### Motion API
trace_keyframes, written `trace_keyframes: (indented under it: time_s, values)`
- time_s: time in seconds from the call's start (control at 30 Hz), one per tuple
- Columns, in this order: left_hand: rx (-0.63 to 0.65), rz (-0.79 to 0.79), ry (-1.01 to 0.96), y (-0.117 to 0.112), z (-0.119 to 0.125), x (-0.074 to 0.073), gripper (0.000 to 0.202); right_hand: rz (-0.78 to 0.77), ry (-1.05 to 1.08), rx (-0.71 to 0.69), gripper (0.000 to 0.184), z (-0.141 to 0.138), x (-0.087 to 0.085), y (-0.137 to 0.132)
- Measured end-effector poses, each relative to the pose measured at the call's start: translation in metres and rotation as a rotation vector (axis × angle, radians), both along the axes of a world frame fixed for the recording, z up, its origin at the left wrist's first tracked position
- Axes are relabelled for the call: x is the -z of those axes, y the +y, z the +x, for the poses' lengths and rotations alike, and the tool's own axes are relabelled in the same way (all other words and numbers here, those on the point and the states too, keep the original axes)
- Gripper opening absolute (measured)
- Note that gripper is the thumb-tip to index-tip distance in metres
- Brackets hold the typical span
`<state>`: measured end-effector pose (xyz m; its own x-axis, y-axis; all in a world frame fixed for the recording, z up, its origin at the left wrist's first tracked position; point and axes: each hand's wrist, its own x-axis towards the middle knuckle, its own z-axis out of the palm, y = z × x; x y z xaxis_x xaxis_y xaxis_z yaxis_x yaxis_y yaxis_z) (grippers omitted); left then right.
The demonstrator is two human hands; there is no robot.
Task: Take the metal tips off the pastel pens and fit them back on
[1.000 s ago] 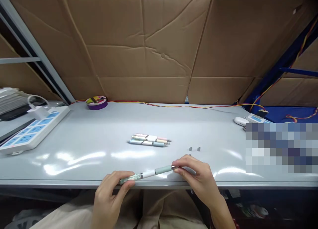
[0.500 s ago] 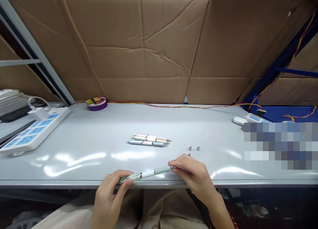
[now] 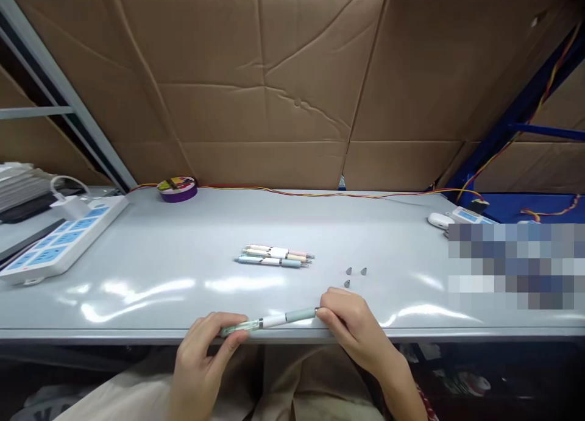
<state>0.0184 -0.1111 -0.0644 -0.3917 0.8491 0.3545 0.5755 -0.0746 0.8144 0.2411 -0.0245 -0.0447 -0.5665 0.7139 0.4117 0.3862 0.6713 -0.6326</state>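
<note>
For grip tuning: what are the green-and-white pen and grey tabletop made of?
The green-and-white pen looks plastic: see-through glossy rear barrel, matte sage grip. The grey tabletop is smooth and semi-gloss, probably coated metal or laminate; it mirrors light glare.

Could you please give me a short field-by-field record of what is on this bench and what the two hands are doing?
Left hand: grips the clear end of the green pen
Right hand: pinches its tip end
Pen position: roughly level, over the table front edge
Behind it: three pens lying side by side
Loose parts: three small grey cones right of them
Far left: power strip
</note>
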Motion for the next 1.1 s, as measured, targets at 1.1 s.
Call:
trace_keyframes:
  time_s: [1.1]
  values:
    - [0.072, -0.020, 0.181, 0.002, -0.012, 0.000, 0.022, -0.058, -0.008, -0.044, 0.036, 0.002, -0.002, -0.001]
